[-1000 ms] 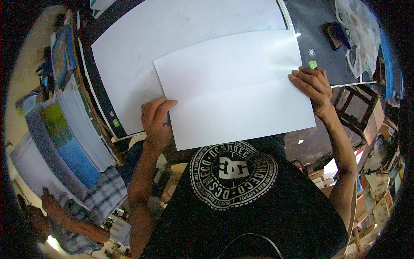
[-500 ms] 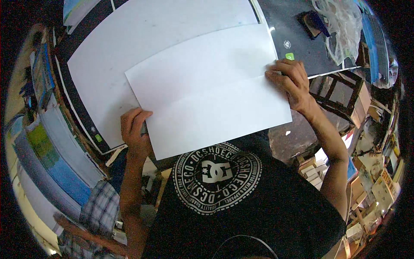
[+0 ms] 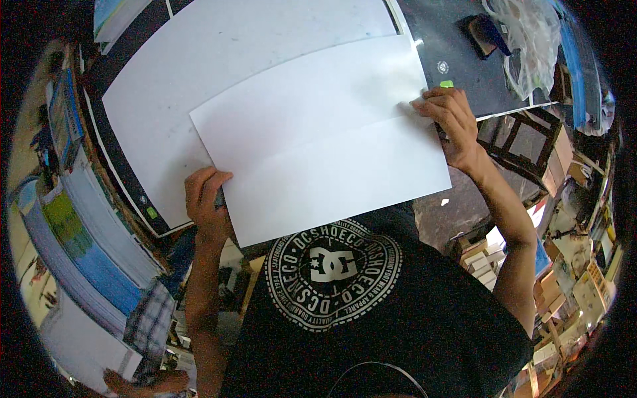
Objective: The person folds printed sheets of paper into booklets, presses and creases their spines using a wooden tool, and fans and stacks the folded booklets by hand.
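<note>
A white paper sheet (image 3: 318, 159) with a faint line across its middle hangs over the near edge of the table in front of my chest. My left hand (image 3: 209, 192) pinches its left edge, fingers curled and thumb side toward the paper. At the right edge my right hand (image 3: 451, 119) grips it, fingertips bent over the surface; the thumb is hidden. Beneath and beyond it, a larger white sheet (image 3: 159, 132) lies on a black board (image 3: 113, 142).
Stacked printed paper (image 3: 99, 259) stands to the left. A person's forearm (image 3: 149, 383) and plaid sleeve (image 3: 149, 325) show at lower left, beside a white sheet (image 3: 89, 338). At upper right lie a dark brush-like block (image 3: 488, 36) and a clear plastic bag (image 3: 527, 40). A wooden frame (image 3: 524, 142) stands below.
My hands keep their hold, and the paper has shifted only slightly. At lower left the other person's arm has moved down, and a white sheet now shows there.
</note>
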### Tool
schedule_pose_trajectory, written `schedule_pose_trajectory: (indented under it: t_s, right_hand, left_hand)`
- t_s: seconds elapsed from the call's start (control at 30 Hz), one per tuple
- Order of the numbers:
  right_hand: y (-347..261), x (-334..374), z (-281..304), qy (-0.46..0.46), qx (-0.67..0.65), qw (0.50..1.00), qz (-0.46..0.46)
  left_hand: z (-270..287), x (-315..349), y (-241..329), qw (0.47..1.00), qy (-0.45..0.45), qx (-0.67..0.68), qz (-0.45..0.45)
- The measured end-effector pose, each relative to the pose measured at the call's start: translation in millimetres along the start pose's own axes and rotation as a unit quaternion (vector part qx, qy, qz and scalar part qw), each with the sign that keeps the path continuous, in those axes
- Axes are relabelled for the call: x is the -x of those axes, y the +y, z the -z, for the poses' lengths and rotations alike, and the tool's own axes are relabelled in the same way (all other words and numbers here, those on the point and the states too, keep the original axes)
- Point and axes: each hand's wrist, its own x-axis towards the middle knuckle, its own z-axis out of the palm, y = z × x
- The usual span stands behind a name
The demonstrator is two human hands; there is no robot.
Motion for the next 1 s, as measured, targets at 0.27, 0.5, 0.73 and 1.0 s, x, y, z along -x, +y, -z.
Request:
schedule_pose_trajectory:
  t_s: [0.27, 0.5, 0.73, 1.0]
  right_hand:
    - [0, -1, -1, -0.008, -0.063, 0.997, -0.041]
    - [-3, -3, -2, -0.006, -0.062, 0.997, -0.049]
    - [0, 0, -1, 0.001, -0.058, 0.998, -0.029]
    - [-2, 2, -1, 0.019, -0.051, 0.997, -0.053]
  left_hand:
    - [-3, 7, -4, 1.000, -0.007, 0.002, 0.024]
    - [0, 7, -7, 0.999, -0.026, 0.016, 0.032]
    - [1, 2, 2, 0.999, -0.020, 0.017, 0.030]
    - [-1, 3, 2, 0.999, -0.036, 0.014, 0.033]
